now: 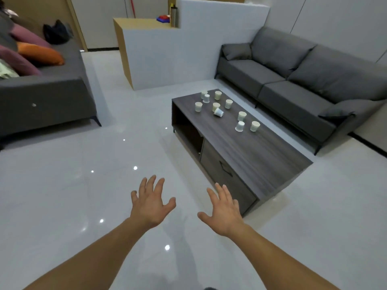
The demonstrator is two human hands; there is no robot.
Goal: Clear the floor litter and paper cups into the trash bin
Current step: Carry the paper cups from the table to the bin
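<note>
Head view. The left hand (149,206) and right hand (225,214) are stretched forward, palms down, above the glossy white floor (83,185). The fingers (159,185) of both are spread and released, grasping nothing. The right hand lies over the near left corner of the table (261,151); whether it touches the table cannot be told.

Ten paper cups (228,103) stand scattered on the far half of the table, well apart from both hands:
- Seven are grouped toward the far end. One of these, the tipped cup (218,112), lies on its side.
- Three are nearer the middle. One of these, the inverted cup (240,126), stands mouth down.

The near half of the wood top lies between the hands and the cups. The table's left side shows an open shelf at the far end and a drawer nearer the viewer.

The right sofa (293,80), grey, runs along the table's right edge, with a narrow strip of floor between them. A white partition (167,55) stands beyond the table's far end, and a ledge on it carries a bottle (173,15). The left sofa (52,91), across the open floor, holds an orange cushion (39,52) and purple ones.
</note>
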